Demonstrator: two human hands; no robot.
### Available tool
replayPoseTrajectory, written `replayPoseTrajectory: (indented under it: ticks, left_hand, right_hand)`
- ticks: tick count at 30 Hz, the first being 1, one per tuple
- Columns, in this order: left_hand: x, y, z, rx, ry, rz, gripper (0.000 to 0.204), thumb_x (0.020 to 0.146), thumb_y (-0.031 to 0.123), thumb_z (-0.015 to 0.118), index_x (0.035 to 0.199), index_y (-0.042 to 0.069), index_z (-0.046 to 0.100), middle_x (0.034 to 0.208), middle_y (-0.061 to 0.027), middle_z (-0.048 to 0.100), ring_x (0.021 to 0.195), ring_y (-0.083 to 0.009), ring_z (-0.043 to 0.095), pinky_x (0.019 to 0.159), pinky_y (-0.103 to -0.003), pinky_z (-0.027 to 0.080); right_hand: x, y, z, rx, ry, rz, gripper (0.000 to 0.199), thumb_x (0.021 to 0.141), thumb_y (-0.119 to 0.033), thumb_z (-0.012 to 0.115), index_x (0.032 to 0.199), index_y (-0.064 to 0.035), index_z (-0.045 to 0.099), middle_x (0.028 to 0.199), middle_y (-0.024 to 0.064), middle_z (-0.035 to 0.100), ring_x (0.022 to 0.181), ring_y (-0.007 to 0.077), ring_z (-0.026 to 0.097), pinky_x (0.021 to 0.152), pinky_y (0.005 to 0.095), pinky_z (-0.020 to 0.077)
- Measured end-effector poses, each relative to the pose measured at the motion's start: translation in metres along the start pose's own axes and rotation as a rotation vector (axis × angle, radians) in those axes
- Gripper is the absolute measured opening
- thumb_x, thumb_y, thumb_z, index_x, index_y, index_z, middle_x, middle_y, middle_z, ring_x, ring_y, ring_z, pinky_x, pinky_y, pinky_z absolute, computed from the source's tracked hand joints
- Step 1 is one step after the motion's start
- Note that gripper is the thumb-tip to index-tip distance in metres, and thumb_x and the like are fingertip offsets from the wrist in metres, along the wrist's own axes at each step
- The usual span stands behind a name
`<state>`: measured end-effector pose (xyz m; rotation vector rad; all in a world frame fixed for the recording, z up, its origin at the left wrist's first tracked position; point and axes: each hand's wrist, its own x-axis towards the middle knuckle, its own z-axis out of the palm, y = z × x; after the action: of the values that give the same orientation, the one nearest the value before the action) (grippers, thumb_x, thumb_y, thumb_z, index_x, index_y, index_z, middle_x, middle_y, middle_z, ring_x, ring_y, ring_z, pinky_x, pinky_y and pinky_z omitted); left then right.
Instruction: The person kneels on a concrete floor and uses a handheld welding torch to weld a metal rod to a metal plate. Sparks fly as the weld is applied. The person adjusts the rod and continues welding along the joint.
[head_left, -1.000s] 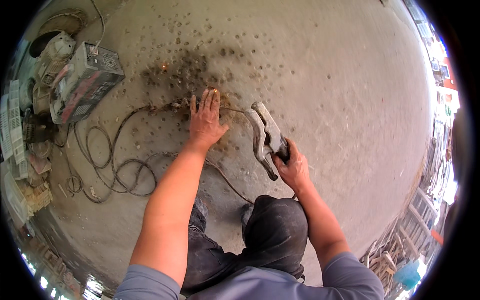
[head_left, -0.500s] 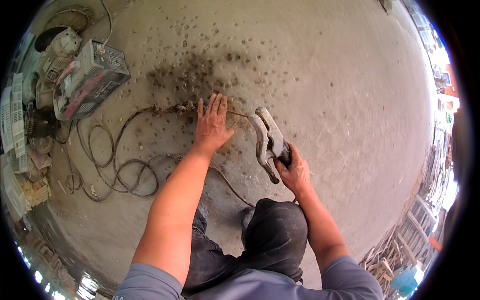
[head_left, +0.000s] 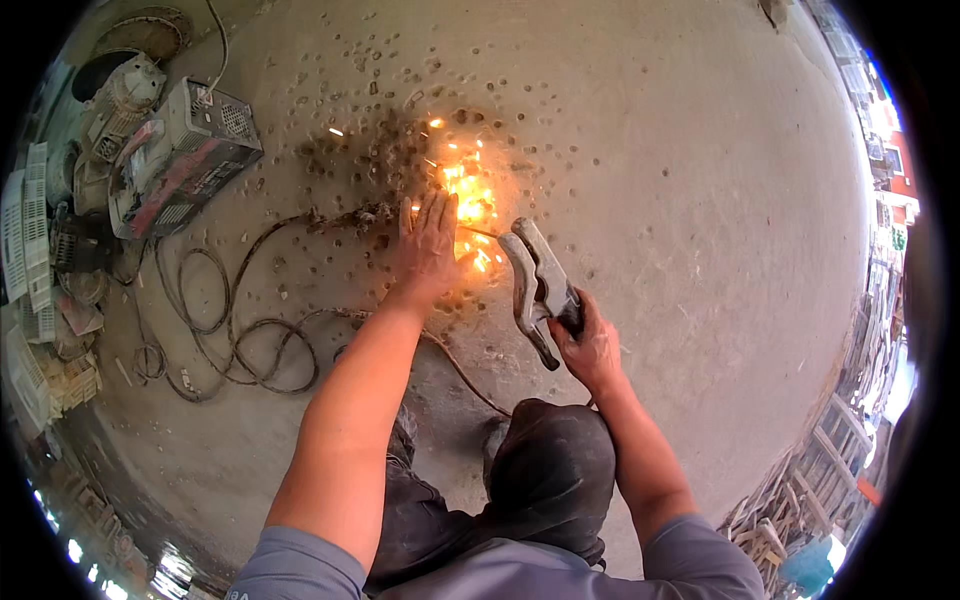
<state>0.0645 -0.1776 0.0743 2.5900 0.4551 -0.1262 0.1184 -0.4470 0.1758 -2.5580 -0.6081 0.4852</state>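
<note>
My right hand (head_left: 590, 345) is wrapped around the dark handle of a grey welding electrode holder (head_left: 527, 262). A thin welding rod (head_left: 483, 232) sticks out of its jaws to the left, and its far end is lost in the glare. Bright orange sparks (head_left: 470, 190) spray there, just past my left hand. That left hand (head_left: 428, 245) is held flat, palm down, with the fingers stretched forward beside the sparks. What lies under its fingers and at the welding point is hidden. A clotted cable end (head_left: 375, 213) lies on the floor to its left.
A boxy welding machine (head_left: 190, 150) stands at the far left beside a motor (head_left: 130, 90). Looped cables (head_left: 270, 345) lie across the pitted concrete floor (head_left: 700, 250). White plastic crates (head_left: 35, 220) line the left edge. Scrap wood (head_left: 815, 490) is piled at the lower right.
Bright sparks and an orange glow have appeared at the rod's end beside my left hand. Both hands and the electrode holder have barely moved.
</note>
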Motion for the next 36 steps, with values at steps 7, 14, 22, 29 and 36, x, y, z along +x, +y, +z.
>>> replayPoseTrajectory:
  ticks: [7, 14, 22, 29, 36]
  left_hand:
    - [-0.002, -0.010, 0.018, -0.022, 0.177, 0.091, 0.102, 0.081, 0.051, 0.080, 0.157, 0.000, 0.035, 0.159, -0.0176, 0.041, 0.153, -0.0314, 0.033, 0.128, -0.057, 0.016]
    - [-0.001, -0.010, 0.004, 0.057, 0.041, 0.002, 0.106, 0.077, 0.047, 0.083, 0.158, 0.001, 0.033, 0.163, -0.0148, 0.039, 0.156, -0.0275, 0.028, 0.130, -0.055, 0.011]
    - [-0.002, -0.013, -0.003, 0.068, 0.001, -0.074, 0.106, 0.080, 0.046, 0.082, 0.161, 0.004, 0.029, 0.165, -0.0121, 0.035, 0.157, -0.0268, 0.025, 0.131, -0.055, 0.009]
    - [-0.002, -0.011, -0.005, 0.097, 0.014, -0.101, 0.105, 0.081, 0.047, 0.083, 0.161, 0.007, 0.029, 0.165, -0.0109, 0.035, 0.157, -0.0263, 0.025, 0.132, -0.054, 0.008]
    - [-0.001, -0.011, -0.003, 0.143, -0.009, -0.117, 0.105, 0.085, 0.055, 0.076, 0.163, 0.008, 0.025, 0.167, -0.0089, 0.032, 0.158, -0.0252, 0.022, 0.132, -0.054, 0.007]
  right_hand:
    - [-0.004, -0.002, -0.006, 0.096, -0.008, 0.034, 0.051, 0.088, -0.021, 0.077, 0.134, -0.0091, 0.058, 0.101, 0.0212, 0.074, 0.092, 0.0405, 0.073, 0.076, 0.0456, 0.0584]
    - [-0.008, 0.000, -0.008, 0.053, -0.016, 0.080, 0.055, 0.086, -0.025, 0.078, 0.135, -0.0089, 0.059, 0.102, 0.0231, 0.074, 0.093, 0.0424, 0.073, 0.077, 0.0471, 0.0587]
    - [-0.007, 0.001, -0.007, 0.057, -0.036, 0.097, 0.057, 0.086, -0.025, 0.077, 0.136, -0.0084, 0.057, 0.102, 0.0250, 0.073, 0.093, 0.0440, 0.072, 0.078, 0.0491, 0.0584]
    - [-0.007, 0.005, -0.004, 0.053, -0.029, 0.079, 0.058, 0.086, -0.027, 0.076, 0.137, -0.0080, 0.056, 0.102, 0.0244, 0.074, 0.092, 0.0436, 0.072, 0.079, 0.0486, 0.0584]
    - [-0.003, 0.000, -0.004, 0.022, -0.062, 0.090, 0.058, 0.088, -0.029, 0.076, 0.138, -0.0084, 0.056, 0.102, 0.0243, 0.074, 0.094, 0.0433, 0.072, 0.080, 0.0484, 0.0586]
